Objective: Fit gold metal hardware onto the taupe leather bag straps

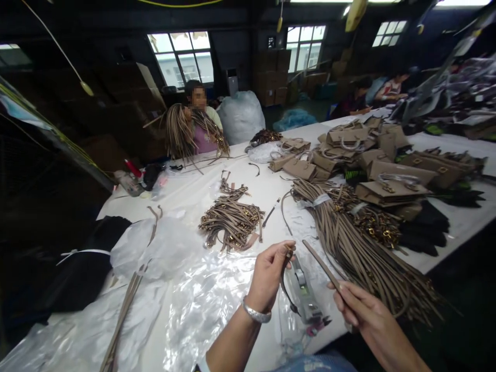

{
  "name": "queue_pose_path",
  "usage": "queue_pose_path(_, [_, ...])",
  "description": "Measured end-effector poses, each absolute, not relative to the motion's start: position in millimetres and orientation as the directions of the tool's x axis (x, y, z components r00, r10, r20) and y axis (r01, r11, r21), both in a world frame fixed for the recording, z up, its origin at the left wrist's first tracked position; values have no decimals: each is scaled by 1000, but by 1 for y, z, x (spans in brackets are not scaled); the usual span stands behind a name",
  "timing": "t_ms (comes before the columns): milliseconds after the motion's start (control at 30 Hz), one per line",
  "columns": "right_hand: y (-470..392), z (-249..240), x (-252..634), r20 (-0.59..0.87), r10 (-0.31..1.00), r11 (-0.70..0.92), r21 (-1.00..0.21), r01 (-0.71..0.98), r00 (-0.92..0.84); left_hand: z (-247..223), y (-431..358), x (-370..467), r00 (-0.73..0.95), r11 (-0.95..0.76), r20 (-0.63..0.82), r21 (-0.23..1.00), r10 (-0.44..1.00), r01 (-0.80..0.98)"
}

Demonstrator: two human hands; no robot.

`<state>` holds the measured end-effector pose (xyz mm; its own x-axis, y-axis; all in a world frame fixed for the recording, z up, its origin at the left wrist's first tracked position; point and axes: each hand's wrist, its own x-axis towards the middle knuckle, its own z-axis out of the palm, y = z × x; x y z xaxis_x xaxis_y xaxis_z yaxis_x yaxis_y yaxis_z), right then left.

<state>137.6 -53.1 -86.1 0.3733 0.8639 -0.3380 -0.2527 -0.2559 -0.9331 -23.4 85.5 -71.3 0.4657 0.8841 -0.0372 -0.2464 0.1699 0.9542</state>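
My left hand (271,266), with a silver bracelet at its wrist, pinches the metal-fitted end of a short dark strap (287,292) that hangs down below the fingers. To its right, my right hand (354,305) holds a flat brown strap (321,262) between thumb and fingers, its free end pointing up and left. The hands are apart. Beneath and between them lies a tape dispenser (304,289). A pile of short brown straps with gold fittings (232,222) sits beyond my left hand. A long tied bundle of brown straps (349,248) lies beyond my right hand.
Brown handbags (344,137) are heaped at the back right. Clear plastic bags (209,294) cover the table's near left, beside long straps (126,310) and a black bundle (89,263). Across the table (182,191), a person (203,132) holds bunches of straps. Other people sit at the far right.
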Motion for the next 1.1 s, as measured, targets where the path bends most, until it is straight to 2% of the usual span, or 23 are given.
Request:
queue_pose_path(167, [-52,-79,134,-307,840,-168,-931,-323,448,-60,79,-16,559,92,20,981,829,-173])
queue_pose_path(300, [-49,-71,133,-329,885,-186,-899,-395,331,-52,72,-2,578,202,-37,953,816,-225])
queue_pose_path(400, [-48,-65,136,-316,922,-187,-869,-459,222,-48,67,10,578,222,-46,946,815,-238])
queue_pose_path(567, [-42,-61,151,-302,912,-111,-833,-541,278,-42,57,25,523,183,-3,938,852,-294])
queue_pose_path(633, [-40,-63,159,-278,898,-78,-863,-499,342,-40,51,30,512,152,8,951,859,-270])
queue_pose_path(733, [-37,-68,172,-187,888,-33,-937,-348,420,-38,41,38,480,105,3,974,877,-199])
queue_pose_path(867, [-31,-66,185,-116,928,-28,-970,-243,354,-36,29,49,443,58,-13,994,896,-88])
queue_pose_path(967, [-28,-58,196,-172,950,-70,-930,-360,262,-34,21,57,429,57,-28,997,903,-54])
queue_pose_path(1100, [-27,-51,211,-284,953,-167,-786,-596,107,-32,12,71,392,1,-1,1000,920,0])
